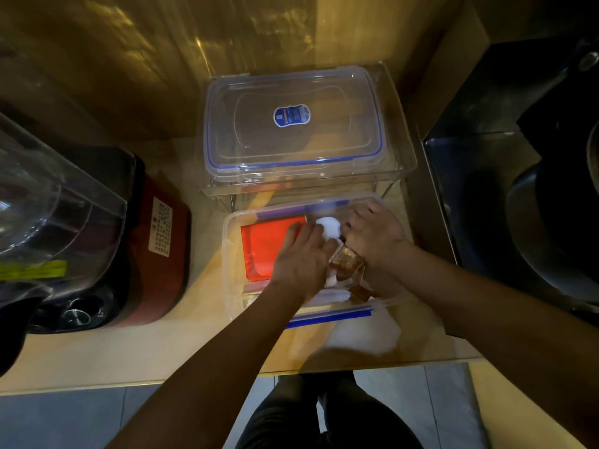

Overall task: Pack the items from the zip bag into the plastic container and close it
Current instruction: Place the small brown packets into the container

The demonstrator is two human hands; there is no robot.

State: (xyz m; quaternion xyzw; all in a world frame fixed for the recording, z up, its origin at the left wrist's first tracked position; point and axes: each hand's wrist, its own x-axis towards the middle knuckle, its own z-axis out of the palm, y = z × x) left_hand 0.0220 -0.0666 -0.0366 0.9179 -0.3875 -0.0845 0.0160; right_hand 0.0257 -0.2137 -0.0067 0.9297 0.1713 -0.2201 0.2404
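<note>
Presumably mid-packing. Container (228, 254) near centre on counter, open so both hands reach in; lid (293, 119) parked far, out of way. Red packet (265, 246) flat inside, left. Left hand (299, 259) spread, pressing contents; right hand (372, 233) curled beside white ball (329, 226), grip unclear.

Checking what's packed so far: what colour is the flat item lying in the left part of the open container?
Bright orange-red flat item, seen best in the head view.

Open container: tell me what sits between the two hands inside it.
In the head view, a white rounded item and clear brown packets lie between the left hand and right hand, inside the open container.
</note>
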